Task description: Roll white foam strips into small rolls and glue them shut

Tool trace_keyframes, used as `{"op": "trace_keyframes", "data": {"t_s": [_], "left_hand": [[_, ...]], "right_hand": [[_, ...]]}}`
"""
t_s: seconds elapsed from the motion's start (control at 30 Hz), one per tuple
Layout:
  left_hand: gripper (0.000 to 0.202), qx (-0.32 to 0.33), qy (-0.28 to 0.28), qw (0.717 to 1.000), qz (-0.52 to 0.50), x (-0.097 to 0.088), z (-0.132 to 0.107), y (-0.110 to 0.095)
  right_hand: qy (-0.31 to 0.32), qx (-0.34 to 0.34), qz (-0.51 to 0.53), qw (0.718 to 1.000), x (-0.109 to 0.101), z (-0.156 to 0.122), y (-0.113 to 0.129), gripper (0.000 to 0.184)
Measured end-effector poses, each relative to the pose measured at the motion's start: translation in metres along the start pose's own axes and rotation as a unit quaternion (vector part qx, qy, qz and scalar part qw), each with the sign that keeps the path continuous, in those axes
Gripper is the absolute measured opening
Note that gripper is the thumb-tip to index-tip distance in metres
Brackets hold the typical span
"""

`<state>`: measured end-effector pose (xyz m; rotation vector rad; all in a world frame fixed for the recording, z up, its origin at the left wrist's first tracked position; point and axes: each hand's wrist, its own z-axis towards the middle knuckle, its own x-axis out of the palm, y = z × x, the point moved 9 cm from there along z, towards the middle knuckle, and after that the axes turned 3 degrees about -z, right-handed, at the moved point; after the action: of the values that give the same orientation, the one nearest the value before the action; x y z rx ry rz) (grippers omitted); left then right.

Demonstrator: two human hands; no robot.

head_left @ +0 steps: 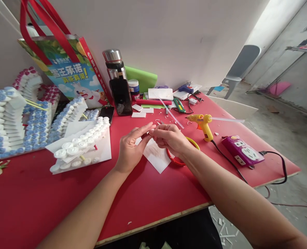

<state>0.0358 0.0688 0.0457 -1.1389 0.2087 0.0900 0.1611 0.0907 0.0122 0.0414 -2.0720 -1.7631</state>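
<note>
My left hand (131, 148) and my right hand (172, 139) meet above the middle of the red table. Between their fingertips they pinch a small white piece (151, 131), mostly hidden by the fingers. Under the hands lies a white paper sheet (160, 165). A red and yellow ring (195, 142), perhaps a roll of tape, sits partly behind my right wrist. To the left stands a white cardboard piece (105, 147) carrying rows of white rolled rosettes (72, 149).
Right of my hands lie a yellow glue gun (206, 128) with a glue stick and a purple power socket (243, 152) with its cable. Behind are a phone (120, 97), a steel flask (112, 57) and a green cutter (178, 105). Blue-white rosette pieces (36, 128) and a shopping bag (73, 74) fill the left.
</note>
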Motion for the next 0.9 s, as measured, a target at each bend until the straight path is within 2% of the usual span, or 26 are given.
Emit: {"op": "trace_keyframes", "data": {"t_s": [0.17, 0.23, 0.3, 0.37, 0.47, 0.53, 0.63, 0.77, 0.9], "left_hand": [[0.029, 0.005, -0.01, 1.0, 0.008, -0.001, 0.001, -0.004], [0.028, -0.023, -0.027, 0.999, -0.039, -0.004, 0.002, 0.002], [0.028, -0.069, -0.049, 0.99, -0.112, -0.006, 0.003, 0.012], [0.029, -0.133, -0.055, 0.969, -0.2, -0.004, 0.002, 0.028], [0.026, -0.235, -0.041, 0.92, -0.312, 0.004, -0.002, 0.049], [0.022, -0.276, -0.034, 0.892, -0.356, 0.009, -0.005, 0.057], [0.019, -0.3, -0.025, 0.871, -0.387, 0.013, -0.007, 0.06], [0.019, -0.29, -0.028, 0.875, -0.388, 0.013, -0.006, 0.057], [0.023, -0.237, -0.043, 0.914, -0.326, 0.007, -0.003, 0.051]], "right_hand": [[0.014, 0.023, 0.007, 1.0, 0.003, -0.001, -0.002, 0.038], [0.031, 0.04, 0.008, 0.999, 0.004, -0.001, -0.004, 0.04], [0.023, 0.053, 0.0, 0.998, 0.0, 0.0, -0.006, 0.045], [-0.015, 0.036, -0.028, 0.999, -0.009, 0.002, -0.003, 0.049], [-0.07, -0.045, -0.072, 0.994, -0.022, 0.003, 0.011, 0.045], [-0.077, -0.08, -0.079, 0.991, -0.025, 0.002, 0.016, 0.039], [-0.056, -0.088, -0.077, 0.992, -0.02, 0.002, 0.017, 0.03], [-0.021, -0.081, -0.092, 0.992, -0.008, 0.0, 0.017, 0.029], [-0.026, -0.065, -0.139, 0.988, -0.007, 0.001, 0.012, 0.033]]}}
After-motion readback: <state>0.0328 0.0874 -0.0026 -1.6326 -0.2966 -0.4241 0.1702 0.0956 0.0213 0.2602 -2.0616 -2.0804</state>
